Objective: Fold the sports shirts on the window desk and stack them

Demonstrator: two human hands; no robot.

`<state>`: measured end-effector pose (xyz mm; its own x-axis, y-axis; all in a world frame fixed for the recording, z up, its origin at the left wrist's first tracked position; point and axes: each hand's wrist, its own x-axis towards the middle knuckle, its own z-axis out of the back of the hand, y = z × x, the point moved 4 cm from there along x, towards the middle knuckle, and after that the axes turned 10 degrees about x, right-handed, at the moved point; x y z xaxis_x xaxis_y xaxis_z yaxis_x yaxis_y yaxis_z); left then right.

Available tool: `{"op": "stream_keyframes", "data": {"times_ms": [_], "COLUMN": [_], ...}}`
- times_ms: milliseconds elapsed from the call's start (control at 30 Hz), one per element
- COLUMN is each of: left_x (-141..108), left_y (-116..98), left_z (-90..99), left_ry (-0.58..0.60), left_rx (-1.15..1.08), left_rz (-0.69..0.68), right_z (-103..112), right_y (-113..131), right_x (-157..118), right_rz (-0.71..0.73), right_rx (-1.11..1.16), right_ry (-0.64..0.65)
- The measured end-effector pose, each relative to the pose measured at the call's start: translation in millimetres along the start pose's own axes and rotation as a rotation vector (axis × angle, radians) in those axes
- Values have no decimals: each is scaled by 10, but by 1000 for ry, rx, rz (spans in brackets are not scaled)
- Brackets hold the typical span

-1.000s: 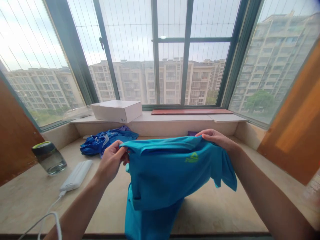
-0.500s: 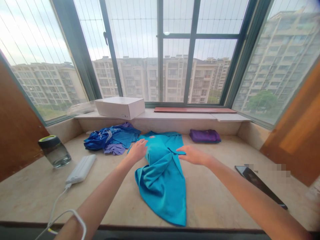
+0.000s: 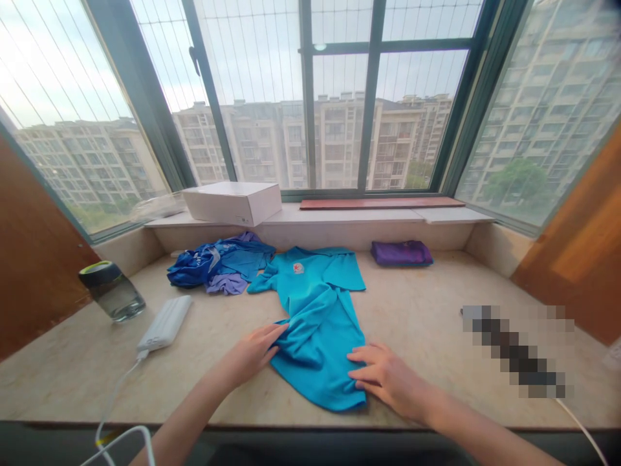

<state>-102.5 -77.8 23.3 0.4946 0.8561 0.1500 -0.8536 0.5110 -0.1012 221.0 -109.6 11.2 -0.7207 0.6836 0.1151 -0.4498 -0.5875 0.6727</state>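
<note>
A turquoise T-shirt (image 3: 315, 362) with a small red-and-white badge lies on the stone ledge, collar end toward the window. Its lower half is wrinkled and partly bunched. My left hand (image 3: 257, 353) touches the shirt's left edge, fingers stretched out over the cloth. On the other side, my right hand (image 3: 385, 378) rests near the lower right corner of the hem with its fingers spread. Beside the shirt's left sleeve is a heap of blue and purple clothes (image 3: 220, 259).
At left stand a water bottle (image 3: 114, 294) and a white power bank (image 3: 165, 322) with a cable. A purple pouch (image 3: 402, 253) lies at back right, a pixelated dark object (image 3: 514, 353) at right. The sill holds a white box (image 3: 233, 202) and a reddish board (image 3: 381, 204).
Both hands have moved down toward the near edge, from the shirt's upper part to its lower part. The sleeves and chest lie flatter, the badge shows fully, and the lower part is spread wider.
</note>
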Motion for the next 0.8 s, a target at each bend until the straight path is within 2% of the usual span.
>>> {"op": "stream_keyframes", "data": {"times_ms": [67,133,233,300,367,467,533,567,700,800], "left_x": [53,68,-31,-157,-264,-268,-129,-24,474,704], "left_y": [-9,-45,-124,-183,-245,-306,-310,-300,-199,-46], "left_z": [2,72,315,509,663,749,691,633,267,-45], "left_ry": [-76,-161,-325,-403,-400,-271,-177,-149,-151,-26], "left_rx": [81,136,132,79,2,-101,-131,-129,-14,115], "left_rz": [28,47,75,77,54,58,100,116,88,160], "right_z": [21,133,456,680,824,852,809,789,689,543], "right_y": [-63,-102,-73,11,113,177,111,45,-340,-604], "right_x": [52,68,-22,-138,-245,-294,-206,-121,341,576], "right_rz": [23,27,5,-17,-55,-131,-155,-155,-143,-158], "right_rx": [-39,-62,-13,60,129,196,210,200,74,-21], "right_ry": [-97,-209,-377,-411,-323,-56,52,48,-147,-142]}}
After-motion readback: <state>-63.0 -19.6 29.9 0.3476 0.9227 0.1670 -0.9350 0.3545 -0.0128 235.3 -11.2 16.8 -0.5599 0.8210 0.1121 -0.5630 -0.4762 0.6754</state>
